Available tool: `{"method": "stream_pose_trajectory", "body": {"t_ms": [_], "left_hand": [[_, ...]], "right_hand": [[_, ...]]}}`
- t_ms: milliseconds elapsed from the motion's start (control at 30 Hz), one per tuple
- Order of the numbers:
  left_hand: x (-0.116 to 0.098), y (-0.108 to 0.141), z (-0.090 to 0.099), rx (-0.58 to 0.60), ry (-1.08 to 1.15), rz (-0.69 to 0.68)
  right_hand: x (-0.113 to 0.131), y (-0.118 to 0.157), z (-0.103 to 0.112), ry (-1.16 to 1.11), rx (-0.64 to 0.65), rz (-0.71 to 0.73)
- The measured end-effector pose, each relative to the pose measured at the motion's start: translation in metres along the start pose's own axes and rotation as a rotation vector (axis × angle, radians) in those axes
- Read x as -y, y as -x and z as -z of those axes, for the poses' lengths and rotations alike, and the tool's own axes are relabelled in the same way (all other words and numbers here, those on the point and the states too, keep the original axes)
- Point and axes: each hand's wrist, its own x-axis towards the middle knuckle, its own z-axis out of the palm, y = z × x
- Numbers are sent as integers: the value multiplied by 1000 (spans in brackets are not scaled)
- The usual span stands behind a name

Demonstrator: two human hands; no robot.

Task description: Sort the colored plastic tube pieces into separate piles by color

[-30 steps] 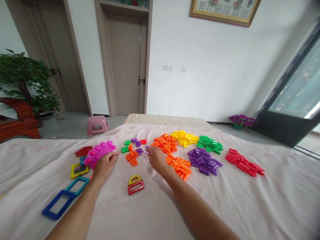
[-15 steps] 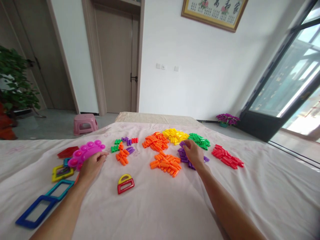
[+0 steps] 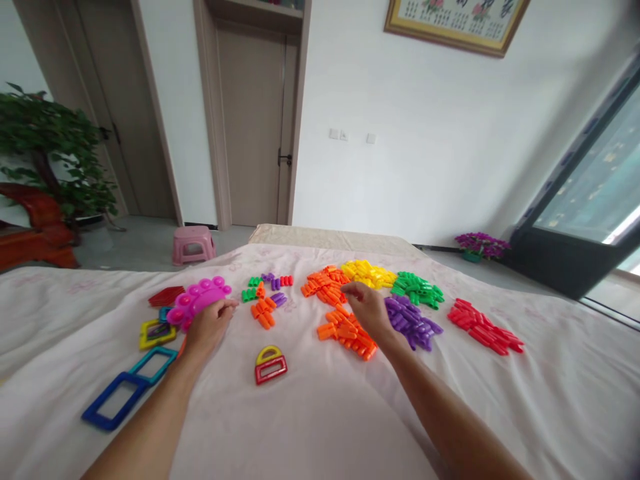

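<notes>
My right hand (image 3: 369, 310) is above the two orange piles, its thumb and fingers pinched together; whatever they may hold is hidden. Beneath it lies the nearer pile of orange plastic pieces (image 3: 347, 333), with another orange pile (image 3: 323, 283) just behind. To its right are purple pieces (image 3: 413, 323). My left hand (image 3: 210, 327) is low over the cloth with its fingers closed, beside a pink paw-shaped toy (image 3: 203, 299) that it partly covers. Nothing shows in its fingers. Between the hands sit small groups of orange (image 3: 263, 312), green, purple and red pieces.
Yellow (image 3: 369, 273), green (image 3: 417, 289) and red (image 3: 484, 327) piles lie at the back and right. Near the left arm are blue (image 3: 113, 401), teal (image 3: 153, 364) and yellow frames (image 3: 157, 335). A red-and-yellow pair (image 3: 271, 367) lies in front. A pink stool (image 3: 194, 244) stands beyond.
My right hand has left the purple pile and moved left over the orange ones. My left hand stays by the pink toy. The camera view has turned slightly left.
</notes>
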Motion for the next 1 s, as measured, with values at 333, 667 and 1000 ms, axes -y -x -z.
{"method": "stream_pose_trajectory", "body": {"t_ms": [333, 667, 1000], "left_hand": [[-10, 4, 4, -5, -28, -20], [-10, 4, 4, 12, -23, -17], [-1, 0, 1, 11, -24, -8]], "right_hand": [[64, -28, -124, 294, 557, 289], [65, -19, -131, 466, 565, 284], [27, -16, -30, 292, 319, 212]]}}
